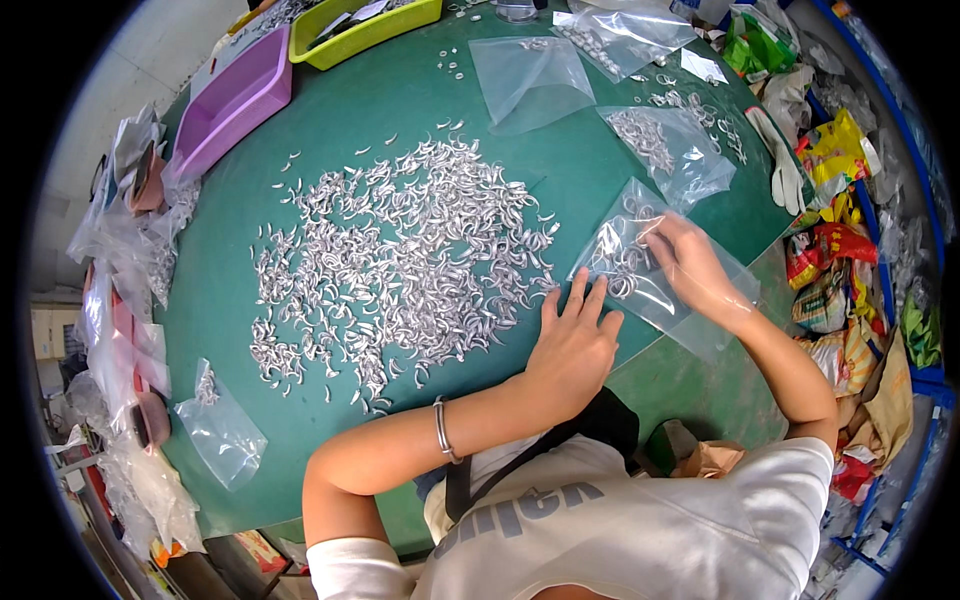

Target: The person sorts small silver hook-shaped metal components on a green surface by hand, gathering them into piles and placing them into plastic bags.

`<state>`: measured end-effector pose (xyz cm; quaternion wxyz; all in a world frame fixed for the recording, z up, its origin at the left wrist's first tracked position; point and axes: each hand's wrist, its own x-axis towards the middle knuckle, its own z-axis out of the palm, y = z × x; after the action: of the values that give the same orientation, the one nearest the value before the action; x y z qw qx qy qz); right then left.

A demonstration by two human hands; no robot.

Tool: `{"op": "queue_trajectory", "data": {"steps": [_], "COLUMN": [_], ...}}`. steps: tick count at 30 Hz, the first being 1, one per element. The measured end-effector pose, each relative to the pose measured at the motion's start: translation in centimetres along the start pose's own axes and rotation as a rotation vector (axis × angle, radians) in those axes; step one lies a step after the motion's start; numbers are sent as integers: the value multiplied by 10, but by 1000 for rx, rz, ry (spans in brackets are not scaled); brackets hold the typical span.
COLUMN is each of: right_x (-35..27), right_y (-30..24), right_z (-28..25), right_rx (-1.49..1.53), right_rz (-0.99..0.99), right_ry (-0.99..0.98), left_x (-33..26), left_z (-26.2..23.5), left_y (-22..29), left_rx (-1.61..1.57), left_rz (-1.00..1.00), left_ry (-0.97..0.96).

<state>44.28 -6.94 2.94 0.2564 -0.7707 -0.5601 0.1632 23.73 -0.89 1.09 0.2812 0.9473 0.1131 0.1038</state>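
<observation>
The right hand (pixel 690 262) rests on a clear plastic bag holding curved silver metal pieces (pixel 640 265), its fingers bent and pressing the film; it seems to pinch the plastic near the bag's upper edge, though the fingertips blur into the glare. The left hand (pixel 575 340) lies flat and open on the green table (pixel 330 130), fingers spread, grasping nothing, its fingertips at the bag's lower left corner and beside the wide scatter of small curved silver metal pieces (pixel 400 250). A silver bracelet (pixel 443 430) circles the left wrist. Beyond the bag lie more clear bags (pixel 665 145), some part filled. A purple plastic tray (pixel 232 100) and a yellow-green tray (pixel 362 28) sit at the far edge, the latter cut off by the frame.
</observation>
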Motion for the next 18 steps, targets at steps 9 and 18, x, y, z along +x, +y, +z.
{"op": "queue_trajectory", "data": {"steps": [9, 18], "right_x": [-9, -4], "right_y": [-11, -6], "right_z": [-2, 2], "right_rx": [-127, -59], "right_rz": [-25, -42], "right_ry": [117, 70], "left_x": [0, 0], "left_z": [0, 1], "left_y": [0, -1], "left_rx": [1, -6], "left_rz": [1, 6], "left_ry": [3, 21]}}
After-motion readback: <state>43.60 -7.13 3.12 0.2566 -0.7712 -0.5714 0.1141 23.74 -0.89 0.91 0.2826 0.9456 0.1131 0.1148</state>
